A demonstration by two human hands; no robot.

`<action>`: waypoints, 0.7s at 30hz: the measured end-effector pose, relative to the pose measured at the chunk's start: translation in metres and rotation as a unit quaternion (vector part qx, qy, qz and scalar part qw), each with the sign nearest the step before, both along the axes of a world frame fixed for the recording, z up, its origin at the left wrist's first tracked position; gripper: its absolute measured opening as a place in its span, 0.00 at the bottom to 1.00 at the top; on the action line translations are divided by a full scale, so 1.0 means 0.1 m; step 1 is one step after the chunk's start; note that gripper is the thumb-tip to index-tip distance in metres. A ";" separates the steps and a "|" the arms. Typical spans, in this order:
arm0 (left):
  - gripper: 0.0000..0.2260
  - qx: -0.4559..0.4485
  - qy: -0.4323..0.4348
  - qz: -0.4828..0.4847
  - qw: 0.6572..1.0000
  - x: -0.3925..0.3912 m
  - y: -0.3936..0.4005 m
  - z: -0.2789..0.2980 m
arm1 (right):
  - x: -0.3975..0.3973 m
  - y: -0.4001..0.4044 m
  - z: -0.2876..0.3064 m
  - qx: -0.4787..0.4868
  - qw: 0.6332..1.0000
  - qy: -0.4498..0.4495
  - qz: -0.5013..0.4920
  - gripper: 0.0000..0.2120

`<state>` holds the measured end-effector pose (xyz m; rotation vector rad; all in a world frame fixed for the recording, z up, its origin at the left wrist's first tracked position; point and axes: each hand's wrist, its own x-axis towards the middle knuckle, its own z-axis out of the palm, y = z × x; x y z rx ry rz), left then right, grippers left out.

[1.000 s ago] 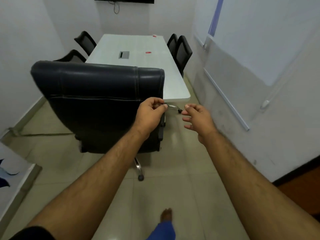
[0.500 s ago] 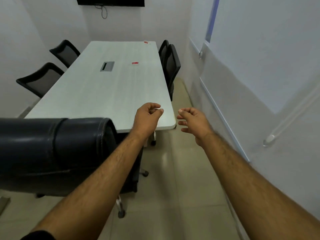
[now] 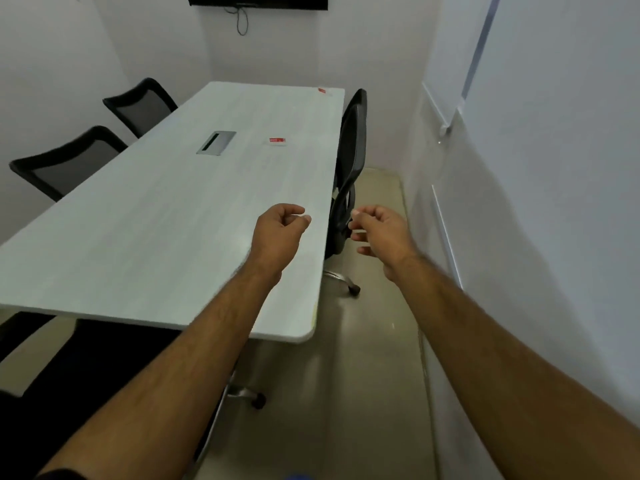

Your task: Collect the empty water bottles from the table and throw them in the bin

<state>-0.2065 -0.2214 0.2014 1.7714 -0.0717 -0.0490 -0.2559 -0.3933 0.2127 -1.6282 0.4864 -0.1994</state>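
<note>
A long white table [image 3: 156, 244] runs away from me. Two clear bottles with red labels lie flat on it: one near the middle [image 3: 277, 141], another at the far right corner [image 3: 323, 91]. My left hand [image 3: 278, 230] hovers over the table's near right part, fingers loosely curled, holding nothing. My right hand [image 3: 379, 230] is out past the table's right edge, above the floor, fingers bent and apart, empty. Both bottles lie well beyond my hands. No bin is in view.
Black chairs [image 3: 349, 161] stand tucked along the table's right side, two more [image 3: 69, 161] on the left. A dark chair [image 3: 69, 368] sits at the near end, lower left. A narrow floor aisle [image 3: 374, 341] runs between table and right wall. A metal cable hatch [image 3: 216, 143] is set in the tabletop.
I have walked forward past the big black chair, which has slid out to the lower left. My left hand let go of its armrest. Table and bottles are closer.
</note>
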 end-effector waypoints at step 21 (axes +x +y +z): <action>0.11 0.027 0.047 0.173 0.983 4.69 -2.16 -0.46 | 5.23 -1.94 -0.29 -0.057 0.979 0.049 0.191 0.11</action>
